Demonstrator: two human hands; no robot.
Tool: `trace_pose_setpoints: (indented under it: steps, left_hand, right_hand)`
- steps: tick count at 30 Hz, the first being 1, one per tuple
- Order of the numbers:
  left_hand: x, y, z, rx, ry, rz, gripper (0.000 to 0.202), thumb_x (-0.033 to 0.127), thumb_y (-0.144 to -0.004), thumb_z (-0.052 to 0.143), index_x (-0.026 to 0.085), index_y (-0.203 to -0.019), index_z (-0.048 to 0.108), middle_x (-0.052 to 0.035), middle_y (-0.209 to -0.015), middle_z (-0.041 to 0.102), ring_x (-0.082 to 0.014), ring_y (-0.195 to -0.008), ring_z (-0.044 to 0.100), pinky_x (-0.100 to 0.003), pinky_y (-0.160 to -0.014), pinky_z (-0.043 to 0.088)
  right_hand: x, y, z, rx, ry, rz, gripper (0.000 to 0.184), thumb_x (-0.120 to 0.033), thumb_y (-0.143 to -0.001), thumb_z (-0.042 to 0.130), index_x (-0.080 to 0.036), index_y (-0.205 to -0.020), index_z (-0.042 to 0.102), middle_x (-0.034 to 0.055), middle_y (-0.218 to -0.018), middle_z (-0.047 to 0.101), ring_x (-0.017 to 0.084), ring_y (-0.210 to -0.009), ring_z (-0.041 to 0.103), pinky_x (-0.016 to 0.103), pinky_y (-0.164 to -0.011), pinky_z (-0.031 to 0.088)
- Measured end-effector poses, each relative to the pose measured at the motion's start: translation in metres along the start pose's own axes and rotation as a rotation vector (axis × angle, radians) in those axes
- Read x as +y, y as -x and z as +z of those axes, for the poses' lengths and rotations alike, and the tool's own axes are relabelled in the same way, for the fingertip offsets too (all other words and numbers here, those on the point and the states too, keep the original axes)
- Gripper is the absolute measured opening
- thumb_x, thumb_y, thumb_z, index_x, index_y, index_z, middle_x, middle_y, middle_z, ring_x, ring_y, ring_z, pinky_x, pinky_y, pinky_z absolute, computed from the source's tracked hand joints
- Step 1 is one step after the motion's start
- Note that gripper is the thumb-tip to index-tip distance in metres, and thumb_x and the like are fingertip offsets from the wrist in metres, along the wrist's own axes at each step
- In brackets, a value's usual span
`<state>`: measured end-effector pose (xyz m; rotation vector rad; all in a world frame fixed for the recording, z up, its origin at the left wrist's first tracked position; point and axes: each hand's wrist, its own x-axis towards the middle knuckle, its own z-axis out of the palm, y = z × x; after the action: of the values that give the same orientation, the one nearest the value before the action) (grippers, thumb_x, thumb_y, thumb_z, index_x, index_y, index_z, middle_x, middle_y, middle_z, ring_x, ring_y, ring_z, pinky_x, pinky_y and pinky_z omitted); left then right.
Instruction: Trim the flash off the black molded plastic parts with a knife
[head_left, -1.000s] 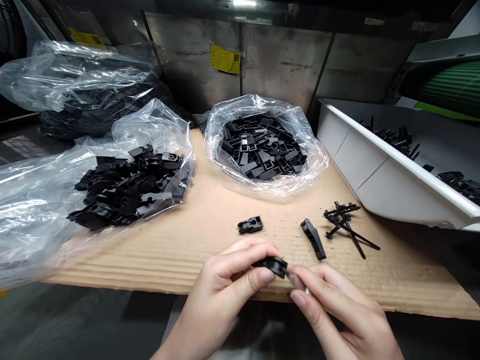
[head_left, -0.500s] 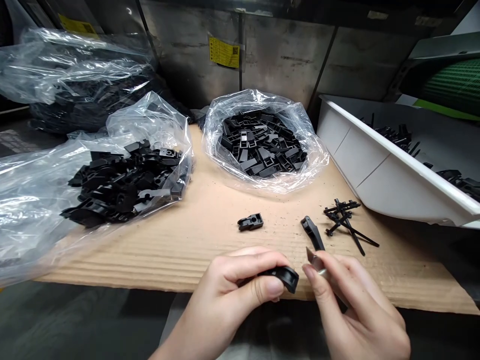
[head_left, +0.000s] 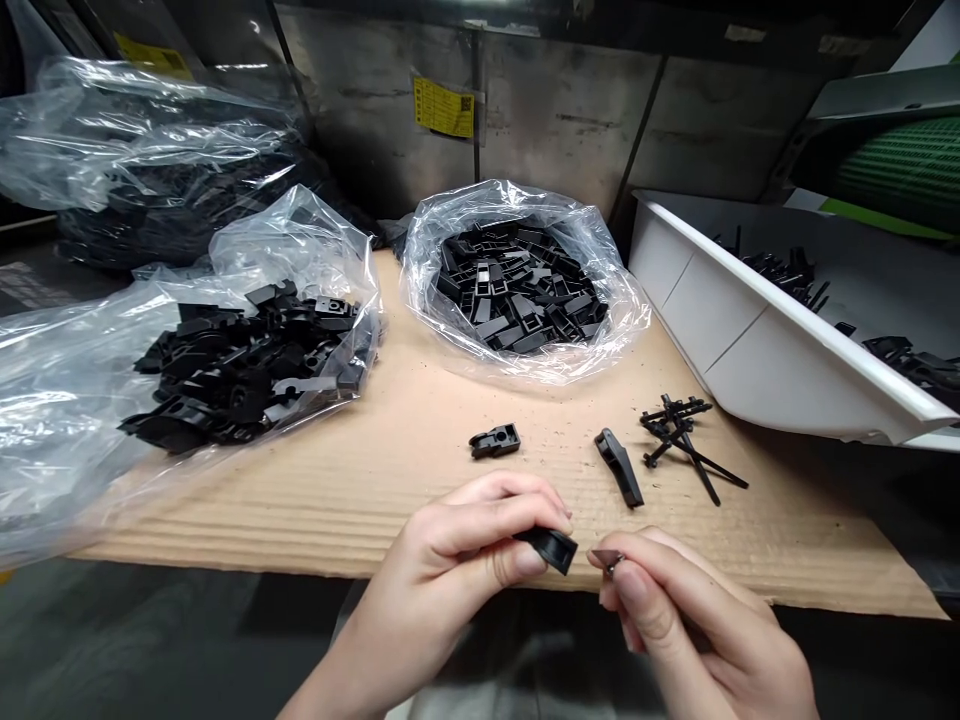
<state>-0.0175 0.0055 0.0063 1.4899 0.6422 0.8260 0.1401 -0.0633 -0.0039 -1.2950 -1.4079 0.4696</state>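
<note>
Closed around a black plastic part [head_left: 553, 549], my left hand [head_left: 450, 560] is at the front edge of the cardboard; the part's open end faces right and the rest is hidden by fingers. My right hand [head_left: 690, 610] pinches a small knife blade [head_left: 606, 557], its tip pointing left, just apart from the part. The knife's handle is hidden in the palm. Beyond my hands lie a short black part [head_left: 495, 441] with a round hole and a longer black part [head_left: 619, 468]. Thin black sprues [head_left: 684, 440] are heaped to the right.
A clear bag [head_left: 300, 385] of black parts spreads at left, with another full bag [head_left: 172, 170] behind it. A round open bag [head_left: 525, 365] of small black pieces stands at centre back. The white bin [head_left: 787, 350] at right holds black scraps. Cardboard [head_left: 300, 520] covers the table.
The blade has turned from pointing up to pointing left, and my right hand has dropped slightly. My left hand has shifted a little left, tilting the part's open end into view.
</note>
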Motion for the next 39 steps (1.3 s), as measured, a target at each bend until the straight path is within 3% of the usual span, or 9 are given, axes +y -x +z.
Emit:
trace_pose_setpoints:
  steps: [5,12,18,29,34,39]
  left_hand:
    - [0.0,-0.002,0.002,-0.015,-0.016,0.002,0.016,0.014,-0.083,0.055,0.023,-0.082,0.068,-0.0005,-0.091,0.061,-0.016,-0.089,0.055,-0.02,-0.081,0.04]
    - [0.0,0.001,0.001,0.021,-0.016,-0.02,0.014,0.016,-0.082,0.057,0.022,-0.082,0.069,-0.001,-0.091,0.062,-0.0175,-0.091,0.055,-0.022,-0.083,0.04]
    - [0.0,-0.001,0.004,0.103,-0.006,-0.055,0.011,0.018,-0.08,0.059,0.021,-0.083,0.07,-0.0012,-0.085,0.064,-0.017,-0.082,0.057,-0.021,-0.073,0.044]
    - [-0.003,0.0,0.005,0.086,-0.016,-0.028,0.012,0.018,-0.082,0.058,0.023,-0.083,0.069,0.0005,-0.087,0.062,-0.0154,-0.087,0.055,-0.019,-0.079,0.041]
    - [-0.004,0.002,0.005,0.094,0.014,-0.02,0.014,0.017,-0.082,0.058,0.024,-0.084,0.07,0.0009,-0.087,0.063,-0.0156,-0.089,0.055,-0.02,-0.08,0.041]
    - [-0.004,0.002,0.007,0.135,0.018,-0.019,0.016,0.016,-0.08,0.059,0.026,-0.086,0.07,0.0007,-0.089,0.064,-0.0159,-0.09,0.056,-0.02,-0.08,0.042]
  right_hand:
    - [0.003,-0.003,0.005,-0.06,0.0,-0.025,0.013,-0.015,-0.082,0.05,-0.022,-0.079,0.061,-0.0041,-0.056,0.047,0.006,-0.049,0.047,0.017,-0.048,0.037]
    - [0.004,-0.003,0.009,-0.12,-0.071,-0.022,0.014,-0.013,-0.081,0.051,-0.022,-0.076,0.059,-0.0041,-0.057,0.047,0.006,-0.049,0.047,0.016,-0.047,0.036]
    - [0.001,0.0,0.008,0.03,-0.005,-0.046,0.013,-0.012,-0.078,0.054,-0.022,-0.079,0.062,-0.0033,-0.059,0.054,0.007,-0.05,0.05,0.017,-0.047,0.038]
    - [0.004,0.0,0.014,0.018,-0.001,-0.085,0.02,-0.01,-0.078,0.054,-0.025,-0.087,0.064,-0.0037,-0.061,0.052,0.006,-0.053,0.05,0.015,-0.052,0.041]
    - [0.005,0.0,0.015,-0.05,-0.038,-0.044,0.018,-0.012,-0.08,0.052,-0.024,-0.085,0.064,-0.0035,-0.056,0.048,0.007,-0.047,0.046,0.017,-0.045,0.038]
    - [0.005,0.002,0.016,-0.182,-0.104,-0.048,0.013,-0.013,-0.081,0.05,-0.02,-0.079,0.061,-0.0018,-0.062,0.054,0.008,-0.053,0.051,0.019,-0.049,0.038]
